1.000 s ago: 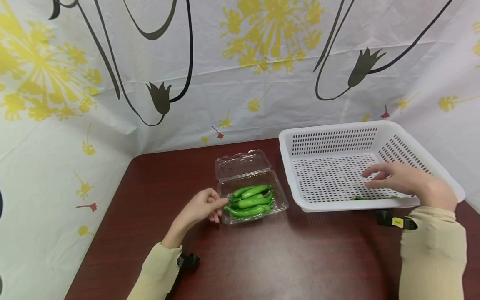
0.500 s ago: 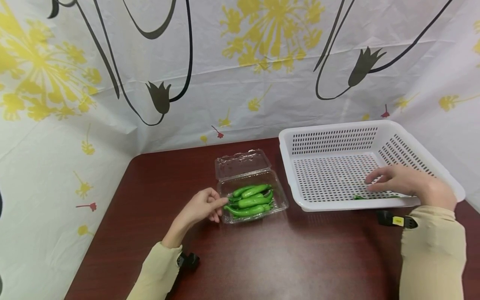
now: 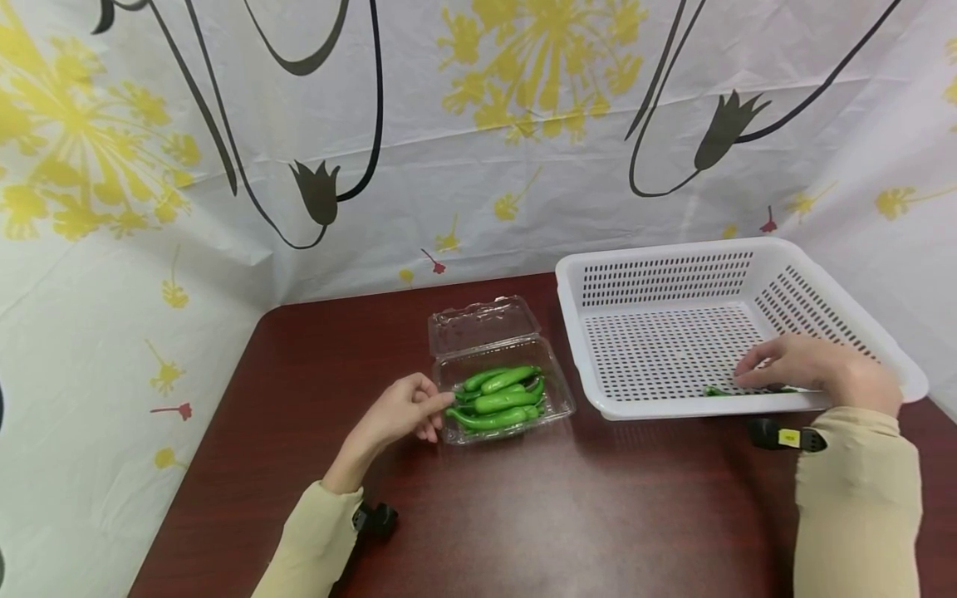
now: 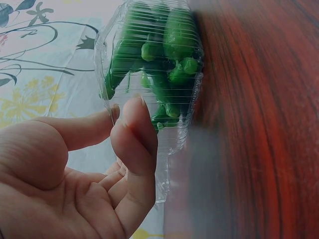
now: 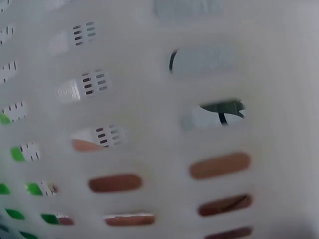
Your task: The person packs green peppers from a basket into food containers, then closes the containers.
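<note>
My left hand (image 3: 407, 411) pinches the near-left rim of a clear plastic clamshell container (image 3: 562, 399) between thumb and fingers. Several green chili peppers (image 3: 504, 403) lie inside it, and its lid (image 3: 484, 326) is folded back. In the left wrist view, thumb and forefinger meet at the ribbed container wall (image 4: 134, 84). My right hand (image 3: 803, 365) reaches down into a white perforated basket (image 3: 665, 282), fingertips right at green peppers (image 3: 716, 390) behind the near wall. That wall fills the right wrist view and hides the fingertips; I cannot tell whether they grip a pepper.
A dark red wooden table (image 3: 598, 515) carries both containers, the basket at the right and the clamshell left of it. A white patterned sheet (image 3: 449, 166) hangs behind and at the sides. The basket's near rim (image 3: 673, 407) stands below the right hand.
My right hand has lowered further into the basket toward the peppers, and its thumb and forefinger have drawn closer together. The left hand and clamshell have stayed in place.
</note>
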A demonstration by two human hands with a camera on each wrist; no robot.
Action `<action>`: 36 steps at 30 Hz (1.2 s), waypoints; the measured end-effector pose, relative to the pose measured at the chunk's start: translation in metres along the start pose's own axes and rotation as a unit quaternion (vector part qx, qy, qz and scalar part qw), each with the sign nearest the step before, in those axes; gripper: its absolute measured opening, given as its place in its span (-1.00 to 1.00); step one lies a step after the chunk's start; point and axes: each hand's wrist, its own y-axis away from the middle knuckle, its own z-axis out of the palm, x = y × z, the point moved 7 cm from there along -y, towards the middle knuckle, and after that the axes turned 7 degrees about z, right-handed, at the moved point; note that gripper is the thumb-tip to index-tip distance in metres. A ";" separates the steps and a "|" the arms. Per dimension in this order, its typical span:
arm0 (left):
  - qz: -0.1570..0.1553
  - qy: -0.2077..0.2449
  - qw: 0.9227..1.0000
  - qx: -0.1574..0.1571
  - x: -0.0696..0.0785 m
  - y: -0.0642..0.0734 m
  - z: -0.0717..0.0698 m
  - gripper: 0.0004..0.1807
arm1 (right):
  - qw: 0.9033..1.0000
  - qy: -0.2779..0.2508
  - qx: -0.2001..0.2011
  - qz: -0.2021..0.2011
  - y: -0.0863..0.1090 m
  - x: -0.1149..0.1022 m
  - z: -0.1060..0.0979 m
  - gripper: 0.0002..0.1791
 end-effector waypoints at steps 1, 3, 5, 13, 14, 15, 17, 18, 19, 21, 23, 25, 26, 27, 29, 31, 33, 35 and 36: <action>0.000 0.000 1.000 0.000 0.000 0.000 0.000 -0.72 | 1.000 -0.008 -0.007 0.005 0.000 0.000 0.001 -0.64; -0.001 0.000 1.000 0.000 0.000 0.000 0.000 -0.73 | 1.000 -0.015 -0.015 0.011 0.000 0.001 0.003 -0.64; -0.002 0.000 1.000 0.000 0.000 0.000 0.000 -0.73 | 1.000 -0.014 -0.017 0.011 0.000 0.001 0.004 -0.65; -0.002 -0.003 1.000 0.001 -0.001 -0.001 0.000 -0.73 | 1.000 0.025 0.003 0.005 0.001 0.001 0.002 -0.63; -0.001 -0.004 1.000 0.001 -0.001 -0.001 0.000 -0.73 | 1.000 0.026 0.003 0.006 0.001 0.001 0.002 -0.62; -0.001 -0.005 1.000 0.001 -0.001 -0.001 0.000 -0.73 | 1.000 0.025 0.004 0.009 0.001 0.002 0.002 -0.60; 0.001 -0.007 1.000 0.001 -0.001 -0.001 0.000 -0.73 | 1.000 0.018 0.003 0.018 0.001 0.002 0.003 -0.59; 0.002 -0.007 1.000 0.001 -0.001 -0.001 0.000 -0.73 | 1.000 0.012 -0.001 0.024 0.001 0.003 0.003 -0.59; 0.003 -0.008 1.000 0.001 -0.001 -0.001 0.000 -0.73 | 1.000 0.008 -0.003 0.026 0.001 0.003 0.004 -0.60; 0.003 -0.009 1.000 0.001 -0.002 -0.002 0.000 -0.74 | 0.999 -0.003 -0.007 0.035 0.002 0.003 0.005 -0.63; 0.001 -0.008 1.000 0.001 -0.002 -0.002 0.000 -0.74 | 0.999 -0.014 -0.015 0.042 0.003 0.003 0.007 -0.67; -0.002 -0.005 1.000 0.002 -0.003 -0.002 0.000 -0.73 | 0.999 -0.015 -0.020 0.043 0.002 0.004 0.009 -0.69; -0.003 -0.004 1.000 0.002 -0.004 -0.002 0.000 -0.73 | 0.999 -0.019 -0.025 0.043 0.002 0.004 0.009 -0.71; -0.004 -0.003 1.000 0.003 -0.004 -0.002 0.000 -0.73 | 0.999 -0.021 -0.029 0.041 0.001 0.004 0.010 -0.71; -0.006 0.000 1.000 0.004 -0.004 -0.002 0.000 -0.73 | 0.998 -0.029 -0.039 0.043 0.001 0.004 0.011 -0.72; -0.006 0.000 1.000 0.004 -0.004 -0.002 0.000 -0.73 | 0.997 -0.038 -0.044 0.045 0.001 0.005 0.011 -0.70; -0.006 -0.001 1.000 0.004 -0.004 -0.002 0.000 -0.73 | 0.997 -0.040 -0.044 0.052 0.001 0.006 0.011 -0.66; -0.006 -0.002 1.000 0.004 -0.004 -0.002 0.000 -0.73 | 0.997 -0.033 -0.039 0.057 0.001 0.007 0.010 -0.57; -0.005 -0.002 1.000 0.004 -0.004 -0.002 0.000 -0.72 | 0.997 -0.031 -0.036 0.058 0.000 0.008 0.010 -0.54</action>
